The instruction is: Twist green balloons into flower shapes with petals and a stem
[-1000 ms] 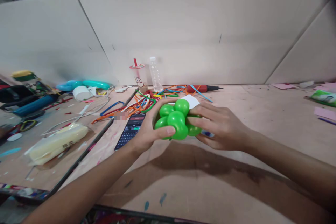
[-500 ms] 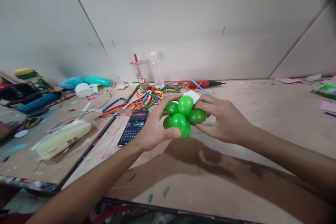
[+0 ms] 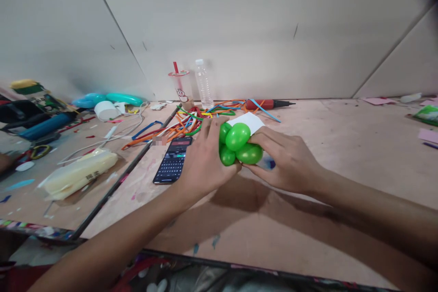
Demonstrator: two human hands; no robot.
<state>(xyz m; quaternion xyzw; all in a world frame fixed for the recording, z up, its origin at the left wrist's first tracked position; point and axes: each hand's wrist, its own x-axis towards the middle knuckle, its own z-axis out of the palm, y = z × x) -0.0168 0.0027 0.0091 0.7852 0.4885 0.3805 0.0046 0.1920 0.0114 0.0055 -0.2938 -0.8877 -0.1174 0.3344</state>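
Observation:
A cluster of twisted green balloon bubbles [image 3: 238, 137] is held above the table between both hands. My left hand [image 3: 206, 153] wraps round its left side, with the thumb at the underside and the palm hiding part of the bubbles. On the other side, my right hand [image 3: 289, 157] is closed at the lower right bubble, its thumb and fingers pinching there. White paper [image 3: 249, 122] shows behind the balloon. To the left of my left hand lies a phone [image 3: 173, 162] with its keyboard on screen.
Loose uninflated balloons [image 3: 191, 121] are heaped near a plastic cup [image 3: 182, 89] and a clear bottle [image 3: 204, 84]. A red hand pump [image 3: 262, 104] lies by the wall. At left are a tissue pack [image 3: 80, 173] and a teal balloon [image 3: 123, 99]. Another person's hand [image 3: 5, 163] shows at the left edge.
My left hand has turned and closed further round the green balloon cluster, covering more of its lower left bubbles. My right hand has shifted slightly downward, still gripping it.

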